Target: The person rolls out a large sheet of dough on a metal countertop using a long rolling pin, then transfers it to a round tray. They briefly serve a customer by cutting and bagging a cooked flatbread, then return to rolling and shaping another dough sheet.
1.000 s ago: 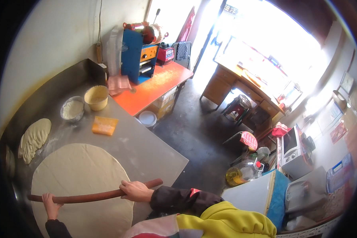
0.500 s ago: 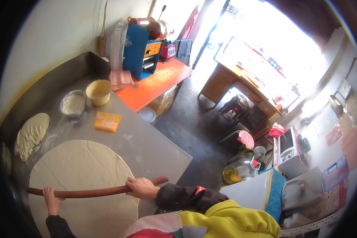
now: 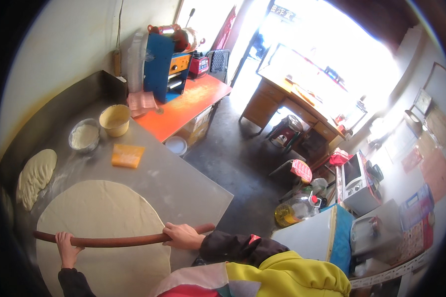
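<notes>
A long brown rolling pin point(image 3: 116, 242) lies across a wide, thin, round sheet of dough point(image 3: 101, 210) on the metal worktop point(image 3: 186, 190). Near the pin's left end, my left hand point(image 3: 68, 249) is closed around it. My right hand point(image 3: 182, 236) grips it toward the other end, by the sheet's right edge. A folded lump of dough point(image 3: 36, 178) rests at the far left of the worktop. Beyond the sheet lies a flat orange scraper-like piece point(image 3: 127, 156). The near part of the sheet is partly hidden by my arms and clothing.
A bowl of flour point(image 3: 84, 135) and a cream tub point(image 3: 115, 121) stand at the back of the worktop. An orange table point(image 3: 188, 106) with a blue machine point(image 3: 163, 67) adjoins it. To the right are a large oil bottle point(image 3: 293, 212) and a white-topped cabinet point(image 3: 302, 230).
The view has shifted slightly, so the surroundings sit a little further left. Both hands keep hold of the rolling pin, which stays at nearly the same place over the dough.
</notes>
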Demonstrator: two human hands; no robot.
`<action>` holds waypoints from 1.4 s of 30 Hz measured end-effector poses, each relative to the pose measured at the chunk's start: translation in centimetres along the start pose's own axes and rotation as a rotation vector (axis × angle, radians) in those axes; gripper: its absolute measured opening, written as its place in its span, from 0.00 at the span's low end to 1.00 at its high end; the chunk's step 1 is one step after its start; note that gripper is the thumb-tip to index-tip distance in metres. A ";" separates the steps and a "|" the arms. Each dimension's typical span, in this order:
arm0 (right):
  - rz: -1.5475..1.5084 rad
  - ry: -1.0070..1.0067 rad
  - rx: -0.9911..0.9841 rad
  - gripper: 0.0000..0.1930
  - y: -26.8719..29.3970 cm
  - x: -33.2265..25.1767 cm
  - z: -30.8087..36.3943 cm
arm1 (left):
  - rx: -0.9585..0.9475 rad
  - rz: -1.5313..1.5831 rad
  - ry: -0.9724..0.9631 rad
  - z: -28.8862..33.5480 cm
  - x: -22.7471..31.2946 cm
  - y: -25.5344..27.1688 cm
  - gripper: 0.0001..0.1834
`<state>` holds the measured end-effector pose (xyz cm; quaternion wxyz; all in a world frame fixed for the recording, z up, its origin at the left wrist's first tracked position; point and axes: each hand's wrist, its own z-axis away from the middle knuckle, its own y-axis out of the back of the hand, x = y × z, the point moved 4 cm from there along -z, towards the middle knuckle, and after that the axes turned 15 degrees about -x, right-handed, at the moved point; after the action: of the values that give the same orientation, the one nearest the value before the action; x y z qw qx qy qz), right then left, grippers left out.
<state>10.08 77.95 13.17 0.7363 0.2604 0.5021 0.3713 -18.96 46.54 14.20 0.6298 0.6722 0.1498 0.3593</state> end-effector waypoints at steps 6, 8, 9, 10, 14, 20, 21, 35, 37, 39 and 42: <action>-0.006 -0.013 0.003 0.18 -0.4 0.7 0.3 | 0.014 -0.029 -0.039 -0.4 -0.4 -0.8 0.27; -0.008 -0.023 -0.006 0.18 -0.3 0.6 0.4 | 0.022 -0.026 -0.044 -0.4 -0.3 -0.9 0.28; -0.008 -0.021 -0.006 0.19 -0.3 0.6 0.4 | 0.027 -0.025 -0.046 -0.4 -0.2 -1.0 0.28; -0.009 -0.018 -0.006 0.19 -0.3 0.6 0.4 | 0.025 -0.026 -0.044 -0.3 -0.3 -1.0 0.28; -0.010 -0.003 -0.006 0.18 -0.3 0.5 0.4 | 0.025 -0.025 -0.034 0.0 -0.2 -1.0 0.28; -0.013 0.015 -0.007 0.18 -0.9 0.5 0.3 | 0.007 -0.020 0.014 0.9 0.7 -0.4 0.26; -0.013 0.013 -0.010 0.18 -0.9 0.4 0.4 | 0.007 -0.035 0.012 1.0 0.9 -0.3 0.26; -0.022 -0.031 -0.068 0.15 -0.6 -0.4 -1.8 | 0.091 -0.157 -0.031 1.7 -3.7 -2.1 0.22; -0.004 0.019 -0.084 0.13 -2.1 -0.4 -2.9 | 0.057 -0.151 0.026 1.8 -3.5 -1.2 0.24; -0.006 -0.045 -0.032 0.11 -2.8 -0.7 -3.3 | 0.272 -0.218 -0.097 1.5 -2.5 -1.3 0.24; 0.152 0.151 0.174 0.14 -3.0 -2.7 -4.7 | 0.009 -0.133 0.034 1.1 -2.9 -3.3 0.32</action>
<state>5.92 74.08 10.68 0.6409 0.3318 0.5652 0.3996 -19.44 44.36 10.24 0.6467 0.6573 0.2065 0.3273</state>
